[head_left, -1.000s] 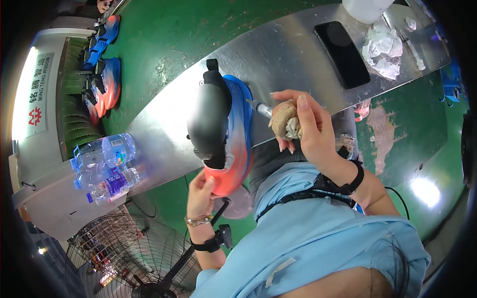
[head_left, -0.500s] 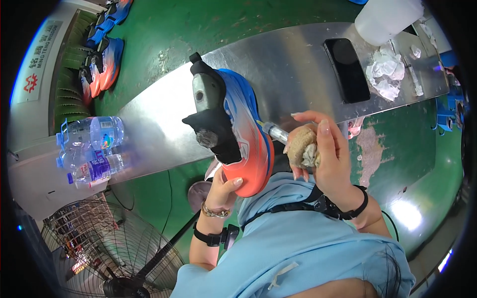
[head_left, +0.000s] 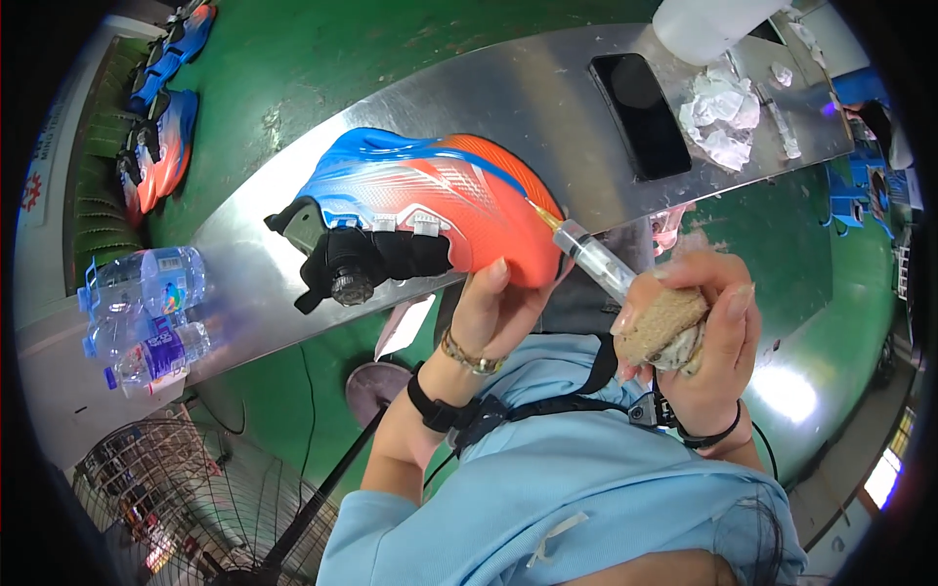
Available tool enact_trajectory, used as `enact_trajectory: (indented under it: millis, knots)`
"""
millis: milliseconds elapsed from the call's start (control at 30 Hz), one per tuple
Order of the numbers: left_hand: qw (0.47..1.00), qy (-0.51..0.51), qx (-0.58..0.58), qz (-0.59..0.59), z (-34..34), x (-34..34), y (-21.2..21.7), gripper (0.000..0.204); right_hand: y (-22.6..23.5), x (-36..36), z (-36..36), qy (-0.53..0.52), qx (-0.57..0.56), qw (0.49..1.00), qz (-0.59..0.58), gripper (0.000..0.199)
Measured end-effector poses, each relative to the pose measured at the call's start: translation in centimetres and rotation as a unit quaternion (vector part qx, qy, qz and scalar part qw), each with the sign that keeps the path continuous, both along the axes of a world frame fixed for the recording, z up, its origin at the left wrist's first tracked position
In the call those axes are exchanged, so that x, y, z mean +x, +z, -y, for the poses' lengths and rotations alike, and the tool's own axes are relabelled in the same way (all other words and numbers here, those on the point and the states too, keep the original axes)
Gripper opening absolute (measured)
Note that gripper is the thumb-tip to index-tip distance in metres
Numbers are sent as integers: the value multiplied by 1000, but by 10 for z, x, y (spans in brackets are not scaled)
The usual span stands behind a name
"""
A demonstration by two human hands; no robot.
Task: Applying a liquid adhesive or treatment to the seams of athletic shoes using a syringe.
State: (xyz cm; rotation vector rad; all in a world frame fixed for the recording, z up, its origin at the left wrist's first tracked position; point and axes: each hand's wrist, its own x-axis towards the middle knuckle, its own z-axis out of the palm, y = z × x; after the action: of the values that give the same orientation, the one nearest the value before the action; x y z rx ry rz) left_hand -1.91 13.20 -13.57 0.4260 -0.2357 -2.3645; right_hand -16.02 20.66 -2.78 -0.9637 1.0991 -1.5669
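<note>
An orange and blue sports shoe (head_left: 489, 220) lies on its side over the bench edge, its sole side turned away from me. My left hand (head_left: 503, 314) grips it by the toe. A greenish form (head_left: 305, 223) fills its opening, and black straps hang at the near side. In my right hand (head_left: 731, 337) are a clear syringe (head_left: 598, 262) and a tan, fuzzy pad (head_left: 662, 327) wrapped around some whitish material. The syringe's amber tip meets the line between the upper and the sole near the toe. Whether it touches, I cannot tell.
A metal bench (head_left: 391, 117) carries a black phone (head_left: 640, 115), crumpled white tissue (head_left: 721, 117) and a white tub (head_left: 708, 24). Clear plastic bottles (head_left: 161, 283) lie on the left. Further shoes (head_left: 161, 156) rest on a green rack. A wire-caged fan (head_left: 186, 498) stands low left.
The shoe has turned from pointing toward me to lying sideways, toe to the right. Both hands have moved right, and the syringe tip is now at the toe instead of along the side.
</note>
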Motion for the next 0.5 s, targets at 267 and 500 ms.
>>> enact_trajectory:
  millis: [267,500]
  knots:
    - [995,48,-29,-81,25,-35,-3,54,5,-6,-3,-66,3,997,-35,42]
    - [989,127,-52,-50,41,-56,-6,45,-9,-4,6,-59,-20,993,-102,42]
